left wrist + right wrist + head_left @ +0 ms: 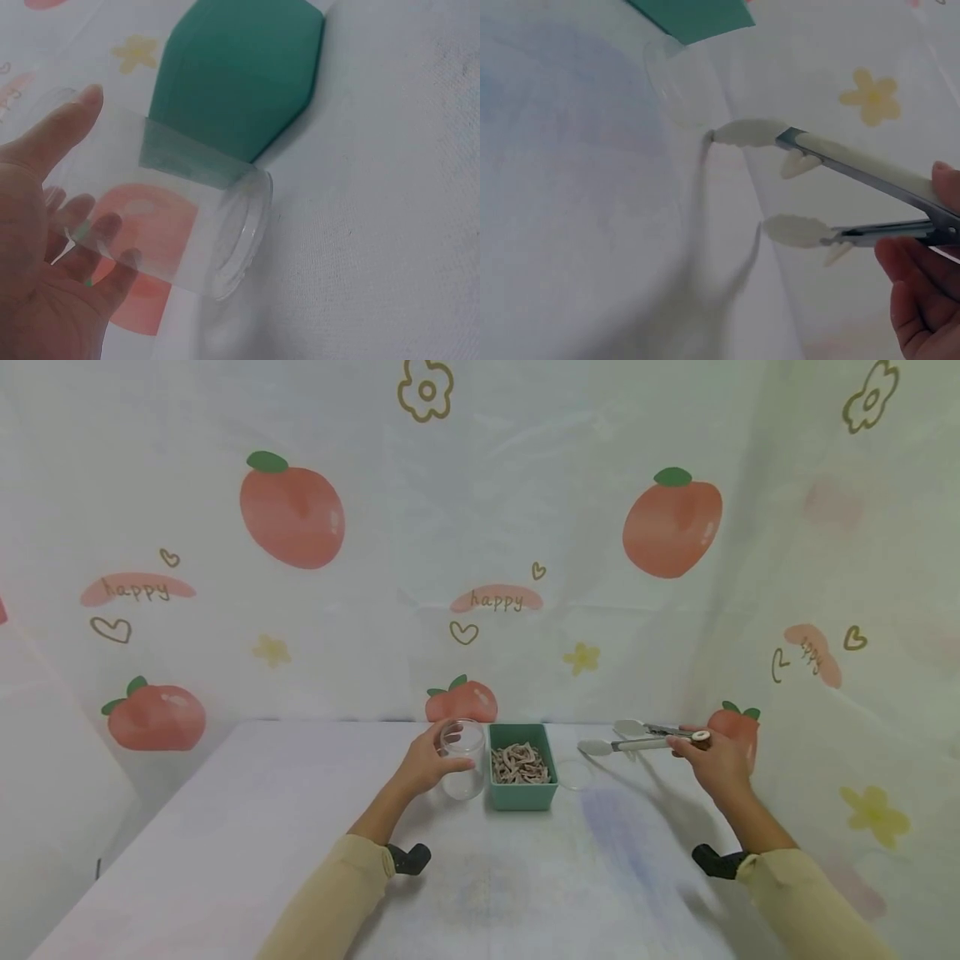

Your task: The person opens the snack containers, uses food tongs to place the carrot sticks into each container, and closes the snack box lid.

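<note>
Left hand (pixel 426 768) gripped see-through cylindrical jar (pixel 465 747); right hand (pixel 717 766) pinched long pale-tipped metal tongs (pixel 641 745), agape; between hands, green rectangular box (pixel 522 797) of greyish shrivelled strips (pixel 519 763); steady jar, light even squeeze seemed best

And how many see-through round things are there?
2: the clear cylindrical jar, held in the left hand to the left of the green rectangular box, and the thin clear disc lying to the box's right.
</note>
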Demonstrator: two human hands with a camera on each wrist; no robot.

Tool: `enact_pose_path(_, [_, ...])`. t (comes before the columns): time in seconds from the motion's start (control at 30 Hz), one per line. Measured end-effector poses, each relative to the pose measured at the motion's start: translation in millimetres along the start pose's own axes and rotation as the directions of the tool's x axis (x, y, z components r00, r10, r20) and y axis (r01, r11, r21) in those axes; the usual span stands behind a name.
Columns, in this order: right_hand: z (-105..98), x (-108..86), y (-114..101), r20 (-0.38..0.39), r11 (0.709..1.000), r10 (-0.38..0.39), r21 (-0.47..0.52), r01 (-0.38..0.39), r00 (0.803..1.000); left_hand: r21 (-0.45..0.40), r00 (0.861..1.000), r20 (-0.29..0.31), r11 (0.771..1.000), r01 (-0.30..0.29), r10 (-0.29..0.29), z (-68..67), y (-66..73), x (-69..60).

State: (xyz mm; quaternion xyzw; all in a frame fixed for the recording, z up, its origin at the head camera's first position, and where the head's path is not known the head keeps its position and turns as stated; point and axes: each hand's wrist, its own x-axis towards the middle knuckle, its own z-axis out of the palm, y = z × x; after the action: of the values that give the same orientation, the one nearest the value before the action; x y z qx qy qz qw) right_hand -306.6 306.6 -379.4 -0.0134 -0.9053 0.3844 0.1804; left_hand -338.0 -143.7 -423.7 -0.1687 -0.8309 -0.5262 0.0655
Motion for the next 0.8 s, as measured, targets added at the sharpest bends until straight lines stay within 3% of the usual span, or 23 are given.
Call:
enact_pose_path(0.13, [4.2,4.5,-8.5,-0.043,0.999,0.034,0.016,-0.033,0.999,0.004,1.000,0.002,1.000,0.005,-0.005,-0.1,-0.4,0.4])
enact_pose_path(0.37, [16.6,14.0,-17.9,-0.130,0.994,-0.003,0.108,0.017,0.991,-0.032,1.000,0.003,0.999,-0.007,0.007,0.4,-0.2,-0.2])
enact_pose_path(0.57, [22.5,21.0,-29.2,-0.162,0.987,-0.006,0.160,0.033,0.987,-0.006,1.000,0.000,1.000,-0.016,0.016,1.3,1.1,-1.4])
enact_pose_path(0.8, [21.4,25.7,-46.1,-0.166,0.979,0.007,0.200,0.027,0.986,-0.034,1.000,0.001,0.999,0.014,-0.014,0.8,11.0,-4.7])
